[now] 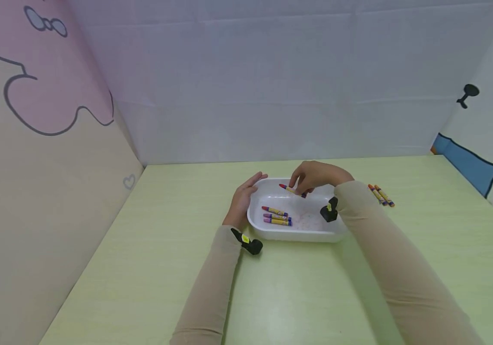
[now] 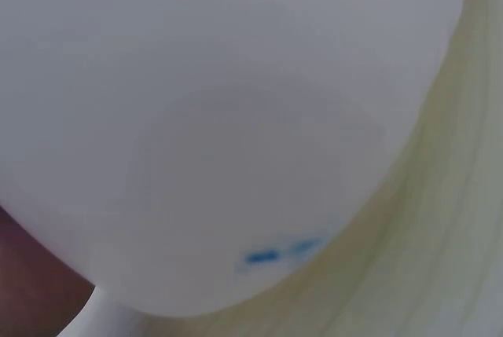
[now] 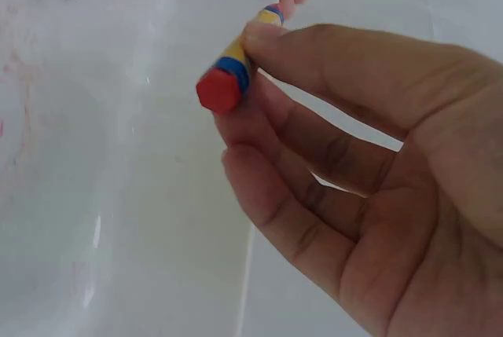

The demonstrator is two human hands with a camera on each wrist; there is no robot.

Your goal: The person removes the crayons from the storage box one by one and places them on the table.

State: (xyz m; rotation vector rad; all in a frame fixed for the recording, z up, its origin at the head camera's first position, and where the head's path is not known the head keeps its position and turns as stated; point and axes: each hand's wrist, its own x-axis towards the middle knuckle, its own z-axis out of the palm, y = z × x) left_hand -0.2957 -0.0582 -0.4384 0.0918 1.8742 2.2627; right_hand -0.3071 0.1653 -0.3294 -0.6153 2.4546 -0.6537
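A red crayon (image 1: 288,189) with a yellow wrapper and blue band is pinched between the thumb and fingers of my right hand (image 1: 319,174), over the far side of the white tray (image 1: 298,236). Its red end (image 3: 220,92) faces the camera in the right wrist view. My left hand (image 1: 241,201) lies against the tray's left side, its fingers extended along the rim. Inside the tray, three crayons lie side by side: a red one (image 1: 275,211), a purplish one (image 1: 277,217) and a pink one (image 1: 277,222). The tray's outer wall (image 2: 259,156) fills most of the left wrist view.
To the right of the tray, two more crayons (image 1: 381,195) lie together on the pale wooden table (image 1: 143,268). Behind the table hangs a white cloth (image 1: 272,86). Panels with cartoon drawings (image 1: 52,86) stand at both sides.
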